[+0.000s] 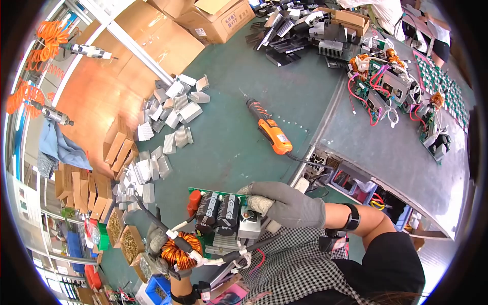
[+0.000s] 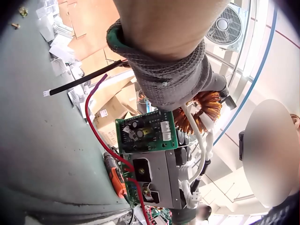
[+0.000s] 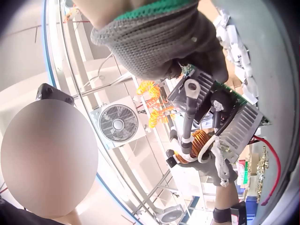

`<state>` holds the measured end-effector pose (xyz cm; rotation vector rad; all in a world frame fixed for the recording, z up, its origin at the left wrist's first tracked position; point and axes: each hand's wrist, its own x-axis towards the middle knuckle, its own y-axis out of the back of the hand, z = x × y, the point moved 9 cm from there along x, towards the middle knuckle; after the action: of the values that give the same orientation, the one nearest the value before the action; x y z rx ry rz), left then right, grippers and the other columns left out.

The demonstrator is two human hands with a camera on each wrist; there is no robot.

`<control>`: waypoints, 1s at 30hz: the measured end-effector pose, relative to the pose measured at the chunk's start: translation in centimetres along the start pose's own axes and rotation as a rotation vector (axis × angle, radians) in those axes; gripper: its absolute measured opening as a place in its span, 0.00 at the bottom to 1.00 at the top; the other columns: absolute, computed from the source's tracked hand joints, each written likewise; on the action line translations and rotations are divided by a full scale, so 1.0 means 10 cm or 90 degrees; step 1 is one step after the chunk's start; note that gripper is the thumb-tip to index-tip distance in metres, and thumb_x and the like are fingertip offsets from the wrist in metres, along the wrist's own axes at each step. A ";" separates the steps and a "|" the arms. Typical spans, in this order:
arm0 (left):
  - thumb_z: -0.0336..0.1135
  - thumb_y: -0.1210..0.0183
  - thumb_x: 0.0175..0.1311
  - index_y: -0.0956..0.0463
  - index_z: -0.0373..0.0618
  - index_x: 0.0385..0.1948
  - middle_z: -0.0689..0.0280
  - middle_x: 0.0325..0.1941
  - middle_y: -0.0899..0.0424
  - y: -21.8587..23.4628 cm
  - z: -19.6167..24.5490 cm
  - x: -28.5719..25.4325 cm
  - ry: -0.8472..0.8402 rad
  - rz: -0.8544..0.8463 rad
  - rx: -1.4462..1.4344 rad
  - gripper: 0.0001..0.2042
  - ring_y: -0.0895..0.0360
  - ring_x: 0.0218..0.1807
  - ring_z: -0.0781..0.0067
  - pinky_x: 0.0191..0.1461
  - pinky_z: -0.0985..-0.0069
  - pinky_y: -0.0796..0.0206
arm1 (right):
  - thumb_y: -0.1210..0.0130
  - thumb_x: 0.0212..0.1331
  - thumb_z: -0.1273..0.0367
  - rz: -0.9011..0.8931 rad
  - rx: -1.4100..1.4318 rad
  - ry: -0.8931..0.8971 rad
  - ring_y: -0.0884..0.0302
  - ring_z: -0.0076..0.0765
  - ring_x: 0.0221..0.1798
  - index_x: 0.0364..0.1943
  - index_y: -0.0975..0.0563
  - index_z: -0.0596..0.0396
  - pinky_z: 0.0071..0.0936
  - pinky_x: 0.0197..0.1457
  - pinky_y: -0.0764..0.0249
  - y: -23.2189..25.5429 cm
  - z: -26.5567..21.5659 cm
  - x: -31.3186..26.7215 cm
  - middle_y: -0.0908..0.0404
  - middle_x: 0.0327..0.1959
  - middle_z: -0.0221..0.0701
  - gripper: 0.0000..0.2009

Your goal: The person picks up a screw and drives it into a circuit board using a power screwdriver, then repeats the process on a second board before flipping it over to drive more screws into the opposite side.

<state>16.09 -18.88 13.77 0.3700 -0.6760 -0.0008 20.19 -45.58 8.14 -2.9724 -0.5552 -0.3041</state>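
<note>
Both gloved hands hold a circuit board assembly with black capacitors [image 1: 227, 213], silver heatsinks and a copper-wound coil [image 1: 178, 251] at its left end. The left hand [image 1: 158, 244] grips the coil end; in the left wrist view that glove [image 2: 171, 79] lies over the coil [image 2: 201, 110]. The right hand [image 1: 284, 203] pinches the board's upper right corner beside a metal block [image 1: 249, 227]. In the right wrist view the right glove [image 3: 168, 47] is curled round the finned heatsink end [image 3: 201, 82]. Thick cables with ring ends hang from the assembly, and red wires [image 2: 96, 126] stick out.
An orange electric screwdriver [image 1: 274, 134] lies on the green bench [image 1: 218, 112], its cord running right. Silver heatsinks [image 1: 178, 107] are piled left, black parts [image 1: 284, 38] at the back. More wired boards [image 1: 386, 84] stand on the right-hand table [image 1: 356, 142]. Screw boxes [image 1: 131, 244] are lower left.
</note>
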 end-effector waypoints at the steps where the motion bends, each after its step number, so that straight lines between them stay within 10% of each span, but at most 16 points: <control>1: 0.64 0.53 0.61 0.26 0.40 0.44 0.54 0.53 0.27 0.02 0.02 0.01 -0.001 0.004 -0.008 0.30 0.31 0.57 0.50 0.63 0.56 0.40 | 0.54 0.67 0.69 -0.007 0.005 -0.016 0.24 0.38 0.46 0.53 0.28 0.61 0.30 0.52 0.29 0.00 0.00 0.00 0.22 0.42 0.44 0.14; 5: 0.62 0.52 0.61 0.26 0.38 0.43 0.53 0.55 0.28 0.04 0.17 0.09 -0.018 0.006 -0.015 0.30 0.31 0.59 0.51 0.65 0.57 0.40 | 0.51 0.66 0.67 0.007 0.041 0.007 0.23 0.40 0.45 0.53 0.28 0.58 0.31 0.52 0.28 0.05 0.05 0.04 0.23 0.46 0.42 0.15; 9: 0.59 0.49 0.59 0.26 0.42 0.46 0.57 0.49 0.26 -0.21 0.64 0.28 -0.118 -0.077 0.312 0.28 0.28 0.52 0.49 0.57 0.57 0.37 | 0.43 0.58 0.58 0.219 -0.321 0.200 0.23 0.48 0.45 0.53 0.28 0.56 0.36 0.49 0.28 0.31 -0.58 -0.14 0.23 0.45 0.40 0.22; 12: 0.45 0.42 0.56 0.26 0.51 0.46 0.59 0.43 0.25 -0.56 0.97 0.41 -0.258 -0.138 0.478 0.17 0.26 0.45 0.50 0.50 0.57 0.34 | 0.40 0.54 0.54 0.109 -0.358 0.407 0.23 0.45 0.43 0.55 0.30 0.56 0.36 0.45 0.29 0.01 -1.21 -0.41 0.23 0.42 0.37 0.28; 17: 0.31 0.40 0.55 0.30 0.61 0.50 0.63 0.37 0.25 -1.21 1.24 0.50 -0.450 -0.208 0.619 0.19 0.27 0.39 0.56 0.38 0.60 0.34 | 0.33 0.42 0.55 0.115 -0.489 0.165 0.22 0.47 0.37 0.66 0.42 0.55 0.40 0.38 0.26 -0.35 -0.71 -0.27 0.24 0.34 0.38 0.45; 24: 0.38 0.49 0.66 0.36 0.50 0.56 0.56 0.49 0.24 -1.24 1.75 0.70 -0.550 -0.240 0.508 0.17 0.24 0.49 0.51 0.51 0.51 0.31 | 0.33 0.43 0.62 0.238 -0.260 0.253 0.21 0.50 0.37 0.60 0.38 0.52 0.37 0.38 0.25 -0.05 -0.83 -0.48 0.23 0.33 0.43 0.37; 26: 0.45 0.45 0.64 0.38 0.45 0.61 0.56 0.51 0.23 -1.15 1.92 0.75 -0.736 -0.148 0.595 0.26 0.23 0.50 0.54 0.51 0.57 0.30 | 0.33 0.45 0.63 0.297 -0.198 0.310 0.20 0.48 0.37 0.58 0.37 0.54 0.34 0.40 0.25 0.20 -1.06 -0.67 0.22 0.32 0.43 0.34; 30: 0.52 0.36 0.55 0.48 0.35 0.65 0.50 0.55 0.26 -0.51 0.99 0.95 -0.139 -0.051 0.730 0.43 0.26 0.55 0.52 0.55 0.59 0.31 | 0.34 0.52 0.70 0.206 -0.076 0.141 0.26 0.23 0.53 0.59 0.35 0.62 0.25 0.59 0.31 0.77 -1.22 -1.03 0.23 0.53 0.34 0.31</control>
<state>18.15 -28.12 24.95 1.5153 -0.8293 0.2831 11.42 -57.95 17.35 -3.0181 -0.0314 -0.6412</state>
